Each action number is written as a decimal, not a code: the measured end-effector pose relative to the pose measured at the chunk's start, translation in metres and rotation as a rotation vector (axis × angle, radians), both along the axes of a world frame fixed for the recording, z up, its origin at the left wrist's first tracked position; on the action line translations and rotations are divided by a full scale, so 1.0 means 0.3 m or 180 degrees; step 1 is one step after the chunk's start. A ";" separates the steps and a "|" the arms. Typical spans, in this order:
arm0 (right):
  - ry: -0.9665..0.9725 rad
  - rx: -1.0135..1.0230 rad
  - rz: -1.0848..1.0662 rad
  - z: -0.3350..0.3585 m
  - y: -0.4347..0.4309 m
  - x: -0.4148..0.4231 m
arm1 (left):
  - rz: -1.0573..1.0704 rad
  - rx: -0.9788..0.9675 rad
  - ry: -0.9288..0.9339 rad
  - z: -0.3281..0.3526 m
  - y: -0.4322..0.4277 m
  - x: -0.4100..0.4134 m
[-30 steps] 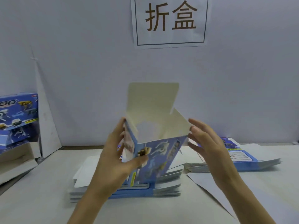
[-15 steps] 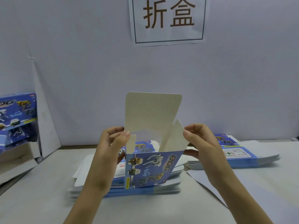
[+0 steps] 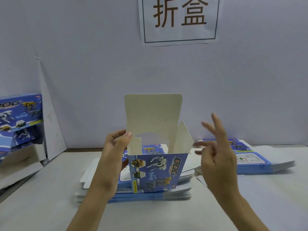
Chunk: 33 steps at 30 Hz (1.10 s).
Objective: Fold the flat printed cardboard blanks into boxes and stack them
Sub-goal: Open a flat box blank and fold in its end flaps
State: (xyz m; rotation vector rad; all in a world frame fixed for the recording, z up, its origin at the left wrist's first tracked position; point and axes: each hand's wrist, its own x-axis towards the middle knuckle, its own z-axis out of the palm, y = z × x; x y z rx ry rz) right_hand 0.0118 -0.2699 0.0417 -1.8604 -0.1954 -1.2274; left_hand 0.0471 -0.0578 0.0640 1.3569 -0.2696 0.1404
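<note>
L hand (image 3: 115,147) grips box (image 3: 156,172) upright, top flaps up; R hand (image 3: 215,150) spread, off box.

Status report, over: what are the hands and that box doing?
Left hand grips the box by its left side; right hand open beside it. Box upright, top flaps open. Flat blanks stacked beneath, nothing blocking.

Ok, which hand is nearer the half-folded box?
Left. The left hand grips the half-folded box at its left side, curled round the edge. The right hand hovers open just right of the box's upright side flap, blurred, contact unclear.
</note>
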 end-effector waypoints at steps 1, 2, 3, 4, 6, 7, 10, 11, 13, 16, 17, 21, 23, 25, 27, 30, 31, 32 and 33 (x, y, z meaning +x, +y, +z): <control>-0.0244 -0.0448 -0.0163 0.007 -0.012 -0.006 | -0.0016 0.0029 -0.0002 0.000 -0.001 -0.001; -0.0409 -0.0939 -0.0319 0.011 -0.025 -0.009 | -0.0032 0.0069 -0.0009 -0.001 -0.001 -0.002; -0.0492 -0.1336 -0.0417 0.014 -0.040 -0.007 | -0.0040 0.0103 -0.0013 -0.001 -0.001 -0.002; -0.0503 -0.1527 -0.0476 0.018 -0.053 -0.004 | -0.0040 0.0118 -0.0015 -0.003 0.000 -0.001; -0.0440 -0.1440 -0.0492 0.016 -0.068 0.002 | -0.0026 0.0094 -0.0005 -0.004 0.004 0.003; -0.0421 -0.1323 -0.0481 0.009 -0.072 0.005 | -0.0018 0.0079 0.0005 -0.005 0.005 0.004; -0.0195 -0.1154 -0.0412 -0.029 -0.069 0.020 | -0.0002 0.0074 0.0011 -0.011 0.002 0.007; -0.0048 -0.1143 -0.0316 -0.041 -0.062 0.025 | 0.0011 0.0087 0.0009 -0.014 -0.002 0.006; 0.0332 -0.1077 -0.0055 -0.053 -0.048 0.030 | 0.0051 0.0120 0.0019 -0.017 -0.010 0.002; 0.0848 -0.0659 0.0315 -0.018 -0.052 0.010 | 0.0099 0.0098 0.0018 -0.016 -0.018 -0.004; 0.0936 -0.0455 0.0413 0.002 -0.058 0.000 | 0.0088 0.0066 0.0004 -0.014 -0.021 -0.007; 0.0840 0.0099 0.0472 0.061 -0.061 -0.029 | -0.0050 0.0009 -0.0103 -0.004 -0.044 -0.035; 0.0760 0.0118 0.0170 0.058 -0.042 -0.030 | -0.0122 -0.0021 -0.0057 -0.008 -0.063 -0.050; 0.0739 0.0215 -0.0014 0.044 -0.027 -0.026 | -0.0099 0.0041 0.0083 -0.016 -0.081 -0.055; 0.0814 0.0329 -0.0138 0.034 -0.022 -0.022 | -0.0108 0.0089 0.0230 -0.019 -0.085 -0.053; 0.0864 0.0294 -0.0249 0.033 -0.022 -0.024 | -0.0375 0.0122 0.0440 -0.009 -0.050 -0.030; 0.0842 0.0232 -0.0310 0.035 -0.021 -0.026 | -0.0511 0.0146 0.0457 -0.010 -0.032 -0.018; 0.0821 0.0184 -0.0373 0.038 -0.018 -0.028 | -0.0632 0.0128 0.0466 -0.012 -0.016 -0.007; 0.0804 0.0151 -0.0422 0.041 -0.015 -0.031 | -0.0708 0.0046 0.0492 -0.019 -0.002 0.005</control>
